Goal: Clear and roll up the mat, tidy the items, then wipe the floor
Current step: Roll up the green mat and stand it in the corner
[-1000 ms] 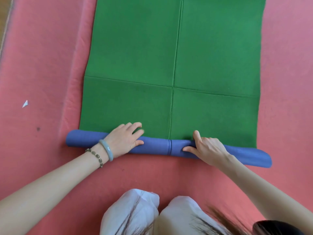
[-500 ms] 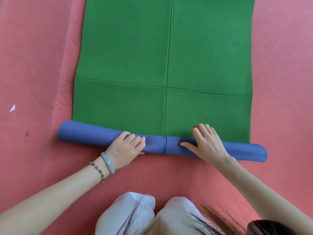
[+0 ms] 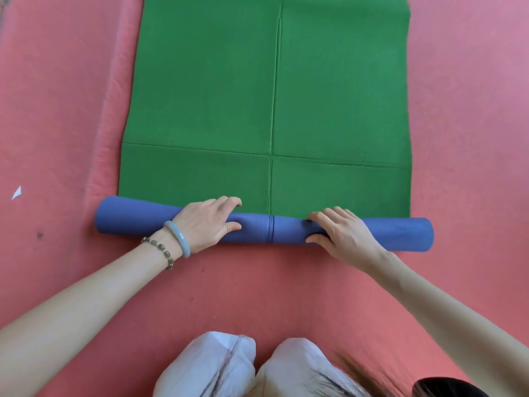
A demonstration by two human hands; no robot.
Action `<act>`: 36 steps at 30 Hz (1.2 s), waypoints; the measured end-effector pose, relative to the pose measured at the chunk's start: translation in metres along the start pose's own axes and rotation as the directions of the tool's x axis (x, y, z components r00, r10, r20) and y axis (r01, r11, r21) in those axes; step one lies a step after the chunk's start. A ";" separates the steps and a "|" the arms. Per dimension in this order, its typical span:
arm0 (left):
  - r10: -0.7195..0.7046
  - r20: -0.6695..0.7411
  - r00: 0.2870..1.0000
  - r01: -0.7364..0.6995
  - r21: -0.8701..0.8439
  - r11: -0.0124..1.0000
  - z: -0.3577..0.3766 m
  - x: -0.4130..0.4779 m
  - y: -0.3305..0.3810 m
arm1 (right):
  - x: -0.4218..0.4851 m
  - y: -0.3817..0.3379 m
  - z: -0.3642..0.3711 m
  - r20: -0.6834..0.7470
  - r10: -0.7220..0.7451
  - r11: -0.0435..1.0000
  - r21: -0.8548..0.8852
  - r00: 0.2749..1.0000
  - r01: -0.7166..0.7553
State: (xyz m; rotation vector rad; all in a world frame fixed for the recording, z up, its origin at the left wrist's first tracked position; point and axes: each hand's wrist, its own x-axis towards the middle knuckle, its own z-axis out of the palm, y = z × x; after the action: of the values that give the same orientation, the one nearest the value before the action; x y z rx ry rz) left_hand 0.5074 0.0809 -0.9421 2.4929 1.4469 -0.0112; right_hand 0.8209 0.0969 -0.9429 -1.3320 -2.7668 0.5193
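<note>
A green mat (image 3: 269,90) with a blue underside lies flat on the pink floor, stretching away from me. Its near end is rolled into a blue roll (image 3: 131,216) that runs left to right across the view. My left hand (image 3: 209,222) presses on the roll left of its middle, fingers curled over the far side. My right hand (image 3: 340,233) grips the roll right of its middle, thumb on the near side. Both wrists cross the roll's near edge. A pale bangle and a bead bracelet sit on my left wrist.
The pink floor covering (image 3: 57,124) surrounds the mat, with a raised fold (image 3: 111,116) along the mat's left edge. A small white scrap (image 3: 16,192) lies far left. My knees in white trousers (image 3: 240,368) are at the bottom.
The blue roll has grown thicker and moved away from me over the green mat. Both hands shifted with it and re-gripped it.
</note>
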 end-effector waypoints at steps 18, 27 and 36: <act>0.021 -0.071 0.997 0.003 0.323 0.946 -0.008 0.014 0.008 | 0.018 -0.012 -0.023 -0.165 0.069 0.992 -0.090 0.984 -0.085; -0.265 0.251 0.931 0.203 0.246 0.948 -0.042 0.035 0.026 | 0.042 -0.021 -0.044 0.194 0.139 0.964 -0.250 0.971 -0.088; -0.279 0.126 0.952 0.242 0.251 0.937 -0.047 -0.003 0.024 | 0.062 -0.017 -0.060 0.344 0.176 0.978 -0.172 0.922 -0.122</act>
State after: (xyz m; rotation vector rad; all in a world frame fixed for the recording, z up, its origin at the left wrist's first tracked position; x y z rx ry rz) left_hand 0.5209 0.0774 -0.8912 2.3831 1.7836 -0.4462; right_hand 0.7788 0.1514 -0.8883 -1.6415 -3.0585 0.6344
